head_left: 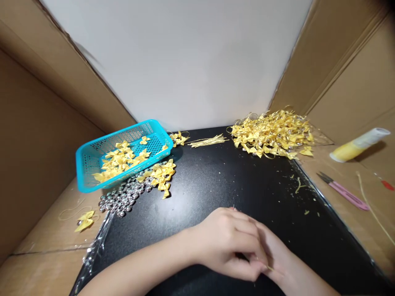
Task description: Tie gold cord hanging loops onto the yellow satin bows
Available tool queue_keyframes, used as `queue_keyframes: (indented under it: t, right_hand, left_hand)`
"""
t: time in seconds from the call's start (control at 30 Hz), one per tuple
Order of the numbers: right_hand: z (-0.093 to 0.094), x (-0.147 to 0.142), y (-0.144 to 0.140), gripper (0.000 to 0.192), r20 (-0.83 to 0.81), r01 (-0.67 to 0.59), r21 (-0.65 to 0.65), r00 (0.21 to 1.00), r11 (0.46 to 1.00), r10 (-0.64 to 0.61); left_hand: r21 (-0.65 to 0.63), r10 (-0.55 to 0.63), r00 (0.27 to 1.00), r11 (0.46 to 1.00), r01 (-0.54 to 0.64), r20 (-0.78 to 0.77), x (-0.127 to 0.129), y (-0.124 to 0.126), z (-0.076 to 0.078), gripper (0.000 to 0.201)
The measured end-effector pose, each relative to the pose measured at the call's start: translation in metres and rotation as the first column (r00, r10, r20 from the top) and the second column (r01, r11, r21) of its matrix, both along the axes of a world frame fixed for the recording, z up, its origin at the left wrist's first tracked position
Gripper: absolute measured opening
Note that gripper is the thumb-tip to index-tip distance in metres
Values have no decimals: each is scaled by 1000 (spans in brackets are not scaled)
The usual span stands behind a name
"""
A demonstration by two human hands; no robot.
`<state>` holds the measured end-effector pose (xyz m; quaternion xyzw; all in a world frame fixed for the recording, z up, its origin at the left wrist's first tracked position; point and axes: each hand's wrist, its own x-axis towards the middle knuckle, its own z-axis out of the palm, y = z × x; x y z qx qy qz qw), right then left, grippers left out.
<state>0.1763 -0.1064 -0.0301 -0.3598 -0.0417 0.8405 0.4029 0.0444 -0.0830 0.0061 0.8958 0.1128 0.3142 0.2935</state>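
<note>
Nearest, the left hand [228, 242] overlaps the right hand [277, 259] on the black matte work surface [231, 181]; fingertips of both press together, pinching a thin yellow strand [269, 267], barely visible between them. Farther left, a cluster of small silver metal bells [125, 197] lies touching loose yellow satin ribbon bows [160, 174]. Behind them, a tilted turquoise perforated plastic basket [89, 181] holds more bows. At the far edge lie a bundle of cut yellow cords [208, 141] and a heap of finished yellow bow-and-bell ornaments [273, 133].
</note>
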Motion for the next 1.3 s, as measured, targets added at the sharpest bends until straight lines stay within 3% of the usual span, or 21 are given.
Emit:
queue_keyframes:
  t: [0.07, 0.13, 0.3, 0.43, 0.47, 0.5, 0.53, 0.6, 0.63, 0.67, 0.7, 0.77, 0.9, 0.97, 1.0, 1.07, 1.13, 1.23, 1.3]
  right_hand:
    - [7, 5, 11, 17, 0, 85, -150, 996, 985, -86]
    - [16, 13, 22, 22, 16, 170, -137, 985, 976, -170]
    - [39, 28, 47, 29, 42, 188, 126, 980, 974, -195]
    - [53, 42, 63, 23, 115, 186, 369, 963, 911, -243]
    - [54, 47, 65, 21, 137, 179, 413, 957, 893, -255]
    - [55, 51, 66, 18, 163, 174, 454, 948, 874, -273]
    - [56, 55, 67, 16, 194, 166, 490, 936, 856, -293]
    - [55, 59, 67, 14, 261, 148, 544, 905, 826, -334]
    - [54, 59, 66, 14, 292, 134, 562, 891, 816, -347]
    - [52, 58, 65, 14, 319, 112, 571, 882, 813, -345]
    - [51, 56, 63, 14, 344, 83, 575, 878, 814, -332]
    - [49, 51, 61, 18, 386, 15, 567, 878, 823, -282]
    - [44, 43, 57, 23, 516, -178, 555, 840, 812, -169]
    - [40, 40, 56, 23, 589, -303, 551, 801, 778, -106]
    - [38, 38, 55, 22, 617, -360, 545, 784, 757, -71]
    - [35, 31, 55, 19, 646, -446, 529, 763, 722, -2]
    - [31, 21, 56, 17, 649, -477, 524, 760, 706, 32]
    - [22, 8, 60, 16, 610, -361, 595, 784, 719, -111]
    - [14, 4, 63, 16, 558, -275, 637, 809, 720, -185]
  left_hand:
    - [95, -5, 1000, 995, 7, -15, -1, -7, -4, 13]
    - [191, 0, 998, 982, 11, -58, -3, -16, -9, 14]
    - [311, 158, 977, 944, -107, -143, -14, -37, -13, 16]
    - [359, 237, 955, 919, -161, -178, -42, -36, -4, 6]
    - [385, 334, 926, 889, -247, -178, -54, -32, -2, 10]
    - [412, 488, 857, 824, -388, -168, -67, -27, -2, 12]
    - [438, 666, 728, 710, -552, -161, -80, -22, -3, 11]
    - [488, 915, 337, 402, -775, -220, -105, -12, -7, 13]
    - [497, 939, 181, 311, -810, -292, -116, -7, -10, 18]
    - [500, 935, 54, 235, -833, -349, -124, -4, -13, 23]
    - [483, 916, -20, 193, -854, -401, -130, 0, -15, 27]
    - [415, 871, -65, 165, -895, -486, -137, 3, -19, 29]
    - [228, 880, 26, 152, -962, -473, -137, 4, -19, 23]
    - [-4, 883, 154, 170, -985, -443, -129, 2, -16, 24]
    - [-195, 867, 246, 176, -965, -433, -122, 2, -14, 26]
    - [-603, 818, 435, 139, -785, -377, -104, 3, -12, 32]
    - [-833, 781, 555, 83, -547, -287, -81, 7, -12, 36]
    - [-956, 708, 683, 42, -292, -177, -49, 19, -18, 38]
    - [-976, 698, 703, 31, -214, -132, -33, 28, -24, 36]
